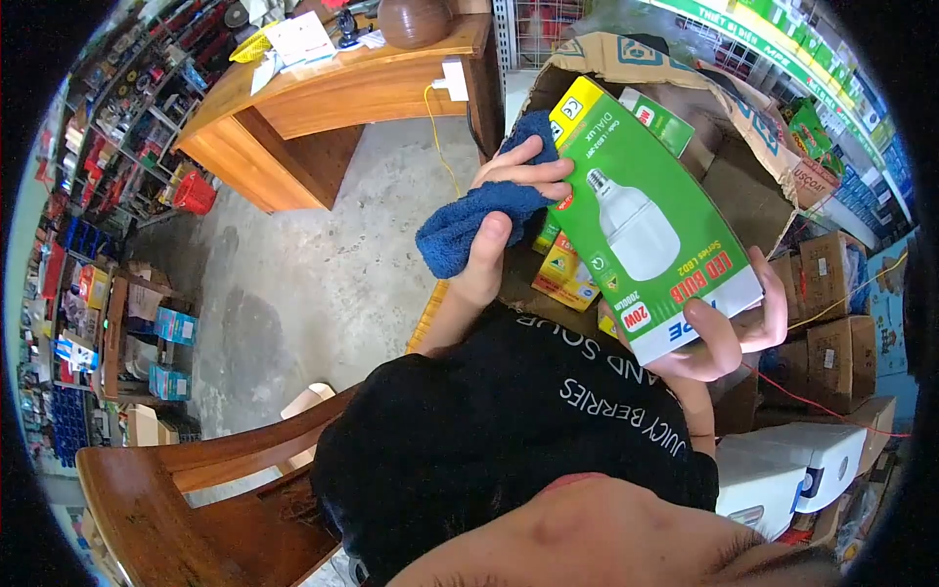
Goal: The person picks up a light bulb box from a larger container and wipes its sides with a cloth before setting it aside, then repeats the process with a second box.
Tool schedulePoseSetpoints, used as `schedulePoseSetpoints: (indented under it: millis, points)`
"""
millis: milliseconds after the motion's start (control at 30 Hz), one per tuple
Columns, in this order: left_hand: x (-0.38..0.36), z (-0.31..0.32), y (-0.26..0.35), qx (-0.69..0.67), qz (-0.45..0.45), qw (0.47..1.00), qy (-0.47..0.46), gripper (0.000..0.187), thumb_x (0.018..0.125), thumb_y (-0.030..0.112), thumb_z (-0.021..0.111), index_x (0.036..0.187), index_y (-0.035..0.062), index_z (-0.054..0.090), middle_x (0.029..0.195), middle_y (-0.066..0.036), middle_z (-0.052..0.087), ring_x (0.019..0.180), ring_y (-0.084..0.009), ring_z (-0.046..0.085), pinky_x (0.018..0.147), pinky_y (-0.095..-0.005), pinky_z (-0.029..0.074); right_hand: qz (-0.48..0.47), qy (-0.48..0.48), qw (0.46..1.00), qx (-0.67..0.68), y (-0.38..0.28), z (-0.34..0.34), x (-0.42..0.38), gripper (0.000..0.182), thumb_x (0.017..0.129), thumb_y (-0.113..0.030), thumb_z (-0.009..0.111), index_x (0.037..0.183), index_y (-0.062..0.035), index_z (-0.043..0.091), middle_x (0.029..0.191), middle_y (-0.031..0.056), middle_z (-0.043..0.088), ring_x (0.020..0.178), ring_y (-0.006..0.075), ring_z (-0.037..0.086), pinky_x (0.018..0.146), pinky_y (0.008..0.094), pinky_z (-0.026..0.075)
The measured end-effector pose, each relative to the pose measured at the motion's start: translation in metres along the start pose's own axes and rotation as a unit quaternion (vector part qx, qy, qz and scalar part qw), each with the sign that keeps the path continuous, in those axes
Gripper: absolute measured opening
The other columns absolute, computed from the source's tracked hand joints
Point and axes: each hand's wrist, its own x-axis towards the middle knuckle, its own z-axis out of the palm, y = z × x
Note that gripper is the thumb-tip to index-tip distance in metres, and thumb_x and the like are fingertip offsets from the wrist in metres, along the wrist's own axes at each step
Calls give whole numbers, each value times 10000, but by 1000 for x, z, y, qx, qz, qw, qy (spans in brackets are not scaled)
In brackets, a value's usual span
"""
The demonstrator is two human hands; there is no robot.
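Observation:
A green and white LED bulb box (626, 210) with a bulb pictured on its face is tilted in front of me. My right hand (729, 328) grips its lower end, with the thumb over the white edge. My left hand (499, 210) holds a blue cloth (469, 230) bunched in its fingers, which touch the box's left side near the top. Behind the box stands an open cardboard carton (753, 191). Inside it are another green box (665, 122) and a yellow box (565, 274), partly hidden by the bulb box.
A wooden desk (381, 88) stands at the upper left, with a round brown pot (415, 22) on it. A wooden chair (147, 509) is at the lower left. Stocked shelves line the left, and several cardboard boxes (836, 357) are stacked at the right.

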Motion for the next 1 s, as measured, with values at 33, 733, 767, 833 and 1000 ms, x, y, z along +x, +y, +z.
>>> schedulePoseSetpoints:
  millis: [33,733,767,833,1000]
  points:
    - [-1,-1,-1,-6,-1,1000,5,586,898,441,294,938,-43,622,1148,-183,589,1279,-313,351,1070,-464,211,1,-7,1000,-7,-1,-3,1,500,623,-229,823,1039,-261,548,1262,185,325,1102,315,467,850,359,470]
    - [2,1,-4,-64,26,992,102,460,896,385,318,655,41,505,694,-98,511,746,-196,499,946,-366,330,2,-10,1000,18,-2,1,4,539,587,-230,837,1007,-375,530,1189,143,344,1113,332,420,890,415,412]
    - [2,1,-4,-62,27,992,104,454,897,379,316,645,48,499,674,-88,494,716,-188,486,928,-358,337,5,-23,1000,14,-3,-1,5,528,593,-243,834,1005,-376,533,1183,141,346,1111,333,421,891,421,411]
    - [2,2,-3,-62,27,991,111,457,898,380,314,629,57,492,657,-79,482,700,-184,472,916,-352,339,9,-35,999,9,-4,-1,5,516,598,-255,831,1003,-377,536,1178,140,348,1109,335,421,893,427,409]
    - [2,0,-6,-61,36,990,120,469,900,385,311,590,76,478,614,-55,457,676,-175,450,889,-340,344,10,14,1000,24,-4,8,7,526,604,-237,833,1027,-339,538,1210,163,345,1111,332,429,897,398,416]
